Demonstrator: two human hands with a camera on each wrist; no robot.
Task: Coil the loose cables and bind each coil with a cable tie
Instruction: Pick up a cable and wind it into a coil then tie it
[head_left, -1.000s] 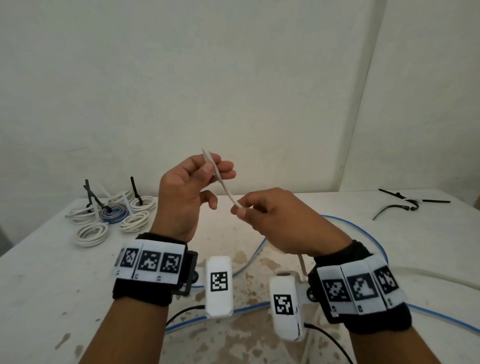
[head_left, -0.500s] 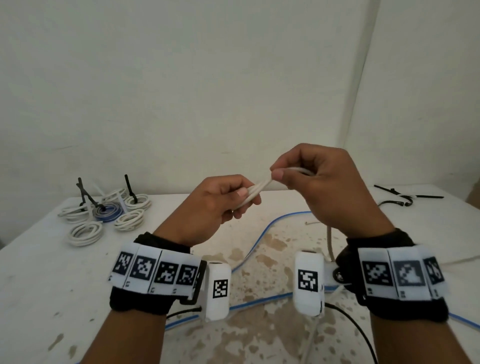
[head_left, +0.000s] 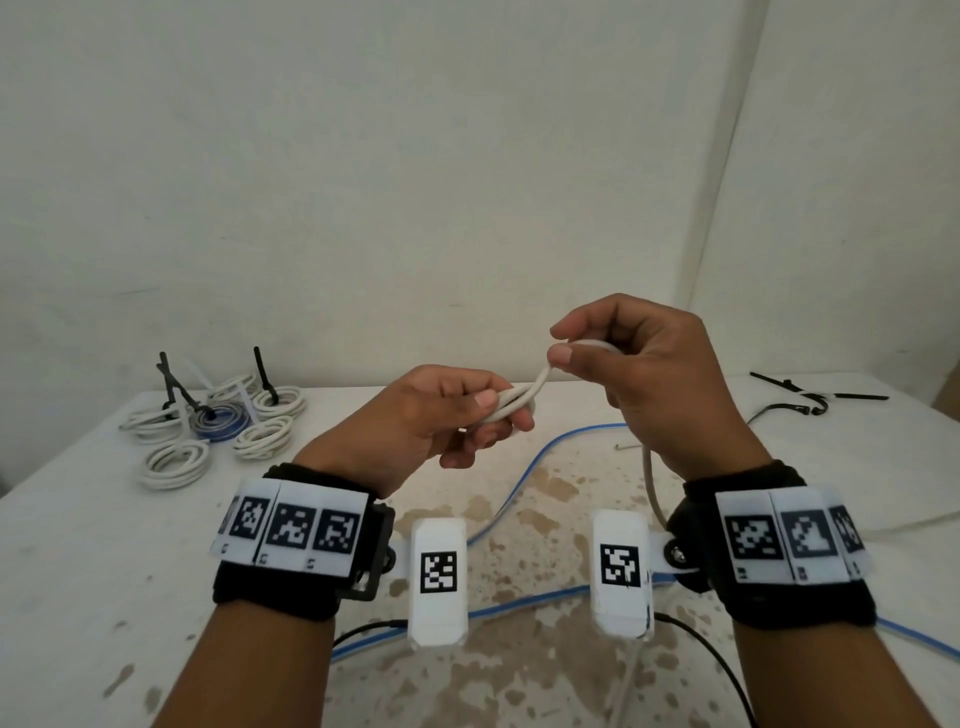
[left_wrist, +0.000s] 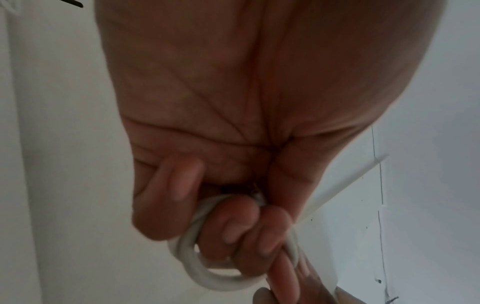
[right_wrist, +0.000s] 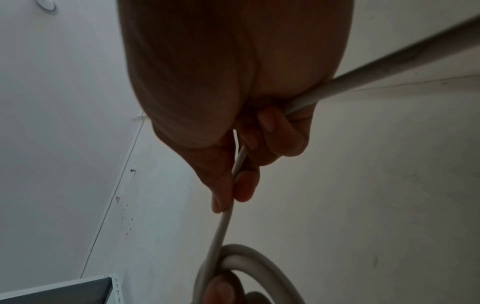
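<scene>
I hold a white cable in the air above the table, between both hands. My left hand grips a small coil of it; the loops wrap round its curled fingers. My right hand pinches the same cable a little higher and to the right, thumb against fingers. From the right hand the cable's loose length hangs down past the wrist to the table. Black cable ties lie at the back right.
Several bound white coils and a blue one sit at the table's back left, black tie tails sticking up. A loose blue cable snakes across the stained white table. White walls close behind.
A second ago the hands held a short straight end of cable. The right hand has since risen and wound it into loops at the left hand, which has lowered.
</scene>
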